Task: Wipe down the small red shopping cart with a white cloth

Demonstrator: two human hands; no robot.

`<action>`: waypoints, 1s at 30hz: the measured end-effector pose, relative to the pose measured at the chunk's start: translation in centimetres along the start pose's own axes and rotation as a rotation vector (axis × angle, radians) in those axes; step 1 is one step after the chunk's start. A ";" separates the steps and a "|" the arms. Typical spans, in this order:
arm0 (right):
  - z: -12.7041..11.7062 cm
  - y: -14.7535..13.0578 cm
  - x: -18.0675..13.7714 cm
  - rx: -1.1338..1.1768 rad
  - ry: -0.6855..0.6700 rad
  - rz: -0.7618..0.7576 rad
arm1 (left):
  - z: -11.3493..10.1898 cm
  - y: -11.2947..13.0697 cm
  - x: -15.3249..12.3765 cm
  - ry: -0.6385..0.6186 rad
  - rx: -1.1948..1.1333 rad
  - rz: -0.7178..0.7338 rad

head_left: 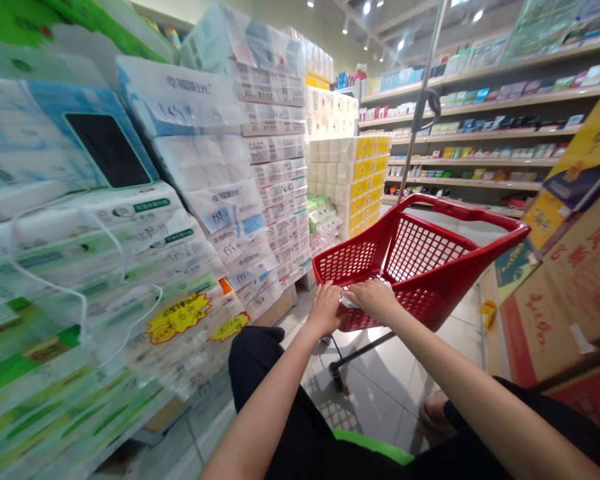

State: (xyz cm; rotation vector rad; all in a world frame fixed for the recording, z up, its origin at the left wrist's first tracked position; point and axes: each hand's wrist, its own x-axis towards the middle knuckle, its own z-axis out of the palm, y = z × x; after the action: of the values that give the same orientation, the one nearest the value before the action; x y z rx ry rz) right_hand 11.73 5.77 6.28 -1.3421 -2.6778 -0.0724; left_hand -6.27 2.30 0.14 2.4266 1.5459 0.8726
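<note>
Left grip (327, 309) and right grip (374, 298) side by side at near edge of red shopping cart (430, 293); basket extends ahead, beyond fingertips. Cannot tell whether either clenches.

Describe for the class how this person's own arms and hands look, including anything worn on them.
The left hand and right hand wear no gloves. The left forearm and right forearm taper to bare wrists, with no sleeve, watch, cable or marking visible. Any ring would be too small to make out.

Dk trousers (254, 367), bare L & R forearms (274, 397).
</note>
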 end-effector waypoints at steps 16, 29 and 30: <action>-0.5 14.2 -6.4 -0.269 0.347 -0.086 | -0.7 -2.3 0.3 0.080 0.097 0.114; 0.6 12.0 -8.4 -0.295 0.497 0.157 | -0.4 -1.3 0.2 0.099 0.156 0.111; 1.4 9.7 -7.7 -0.253 0.494 0.129 | -0.3 -1.1 0.1 0.101 0.153 0.107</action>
State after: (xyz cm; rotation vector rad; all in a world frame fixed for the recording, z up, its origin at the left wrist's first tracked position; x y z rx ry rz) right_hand 23.91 5.59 3.56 -1.3422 -2.2152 -0.6551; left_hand -7.31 2.87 -0.01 2.6324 1.5842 0.9413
